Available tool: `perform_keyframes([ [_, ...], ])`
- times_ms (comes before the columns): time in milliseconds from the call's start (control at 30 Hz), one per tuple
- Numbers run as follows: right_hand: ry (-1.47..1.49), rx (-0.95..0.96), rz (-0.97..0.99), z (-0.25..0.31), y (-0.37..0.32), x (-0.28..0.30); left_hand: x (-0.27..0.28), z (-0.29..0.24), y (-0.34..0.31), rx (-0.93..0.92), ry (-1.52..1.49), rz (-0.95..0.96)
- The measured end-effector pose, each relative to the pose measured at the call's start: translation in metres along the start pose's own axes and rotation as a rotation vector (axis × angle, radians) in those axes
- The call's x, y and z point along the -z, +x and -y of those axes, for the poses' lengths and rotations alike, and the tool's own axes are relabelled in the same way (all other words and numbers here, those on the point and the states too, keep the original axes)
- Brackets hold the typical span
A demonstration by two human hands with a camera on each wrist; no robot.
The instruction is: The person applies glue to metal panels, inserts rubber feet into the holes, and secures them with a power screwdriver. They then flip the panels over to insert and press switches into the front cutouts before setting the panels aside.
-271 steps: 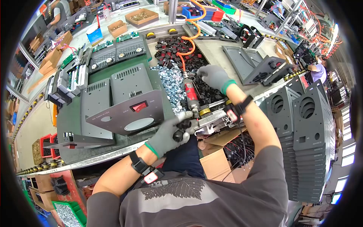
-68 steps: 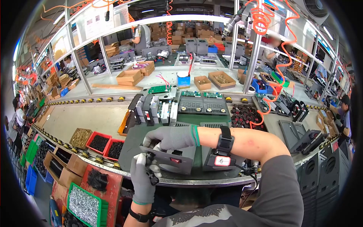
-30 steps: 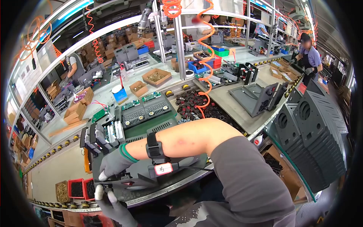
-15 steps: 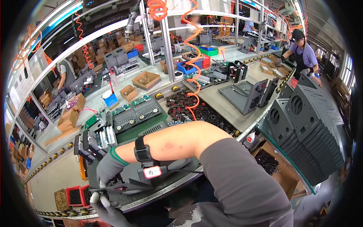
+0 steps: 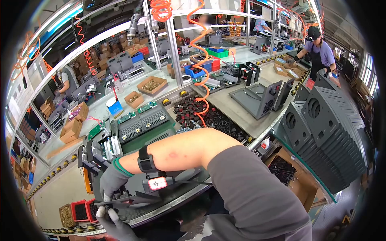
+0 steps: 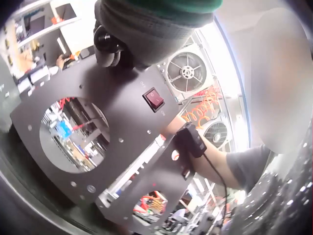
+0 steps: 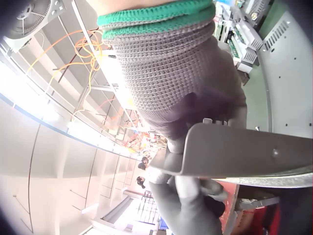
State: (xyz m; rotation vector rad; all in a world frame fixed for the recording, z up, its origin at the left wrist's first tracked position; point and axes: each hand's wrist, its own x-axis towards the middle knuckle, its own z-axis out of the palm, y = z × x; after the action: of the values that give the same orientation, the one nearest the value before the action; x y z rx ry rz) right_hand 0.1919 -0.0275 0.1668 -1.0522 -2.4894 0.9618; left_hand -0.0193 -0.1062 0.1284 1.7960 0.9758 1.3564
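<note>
Gloved in grey, my left hand (image 5: 116, 225) is at the left end of an upright dark grey metal panel (image 6: 124, 117), on its near side. In the left wrist view its curled fingers hold a black round fitting (image 6: 103, 41) beside the panel's face. The panel carries a red rocker switch (image 6: 154, 98) and a large round cutout. My right hand (image 5: 113, 182) reaches over to the panel's far side, at the same end. In the right wrist view its fingertips are hidden behind the panel's edge, so I cannot tell what they grip.
Red trays (image 5: 80, 210) of small black parts stand left of the panel. Heat-sink boards (image 5: 110, 145) lie behind my right hand. A bin of black and red switches (image 5: 189, 111) and an orange coiled hose (image 5: 198, 40) are further right. Stacked grey panels (image 5: 321, 132) stand at right.
Nine seconds ago my right hand was beside a red power driver and my left held black fittings near it. Both have since moved left to the panel. Over the last second they barely move.
</note>
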Motion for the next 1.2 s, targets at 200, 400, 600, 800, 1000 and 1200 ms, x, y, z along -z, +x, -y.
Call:
perform_keyframes([
  [200,0.35,-0.361,-0.117,0.046,-0.022,0.001,-0.001,-0.009,0.003,-0.748,0.479,-0.057],
  [400,0.048,-0.503,-0.11,0.045,-0.009,0.003,-0.003,-0.019,-0.003,-0.526,0.483,-0.031],
  [600,0.253,-0.131,-0.101,0.037,-0.016,0.001,0.001,0.026,0.004,0.152,-0.243,-0.011],
  [800,0.139,-0.254,-0.144,0.05,-0.025,0.002,-0.004,0.011,-0.002,-0.41,0.282,-0.066],
  [1000,0.127,-0.399,-0.027,0.068,-0.028,0.009,0.007,0.022,0.0,-0.1,0.356,0.061],
  [1200,-0.009,0.016,-0.047,0.028,-0.014,0.001,-0.001,0.019,-0.002,-0.102,0.002,0.06],
])
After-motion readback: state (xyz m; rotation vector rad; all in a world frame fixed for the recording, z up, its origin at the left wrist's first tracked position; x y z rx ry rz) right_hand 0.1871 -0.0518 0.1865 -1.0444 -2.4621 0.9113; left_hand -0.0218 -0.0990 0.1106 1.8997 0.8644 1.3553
